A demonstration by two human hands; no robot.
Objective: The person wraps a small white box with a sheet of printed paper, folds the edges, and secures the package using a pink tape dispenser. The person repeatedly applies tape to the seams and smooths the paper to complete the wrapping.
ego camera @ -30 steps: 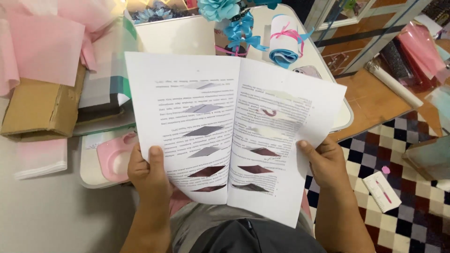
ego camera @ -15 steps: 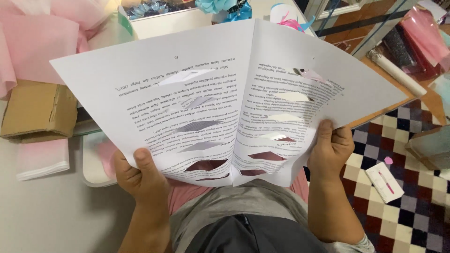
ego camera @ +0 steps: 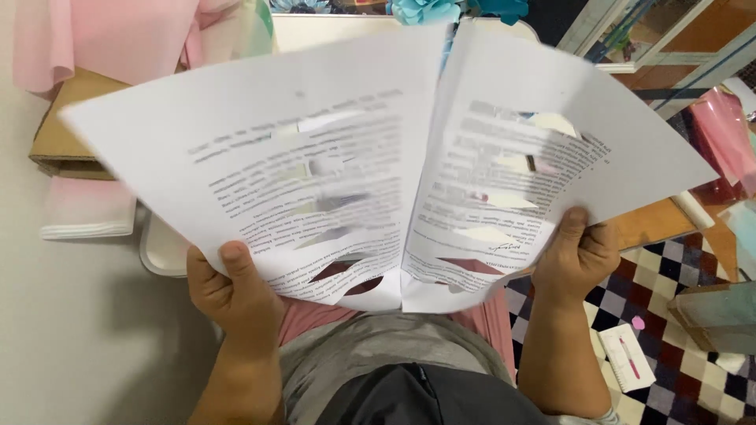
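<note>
Both hands up front, holding a spread of white printed sheets (ego camera: 378,173) fanned wide across the view. Left hand (ego camera: 232,295) clamped on the lower left edge, thumb on top of the paper, fingers hidden behind. Right hand (ego camera: 575,256) clamped on the lower right edge, thumb up along the sheet. The pages meet in a fold at centre bottom, just above the person's lap. Print is motion-blurred; leaf-shaped cutouts show through both halves, some dark red behind them.

Packages and bits:
- brown cardboard box (ego camera: 67,130) at far left, partly behind the sheets, flat on the pale surface
- stack of pale pink tissue paper (ego camera: 83,208) just below the box, touching it
- pink wrapping sheets (ego camera: 102,39) top left, draped
- teal paper flower (ego camera: 421,9) at top centre, mostly cut off
- small white notepad with a pink pen (ego camera: 626,358) on the floor, lower right — near the right forearm

Surface and room: white tray (ego camera: 161,252) edge peeks out under the left page; off-white tabletop (ego camera: 71,338) left; checkered floor (ego camera: 669,291) in dark and cream squares on the right.
</note>
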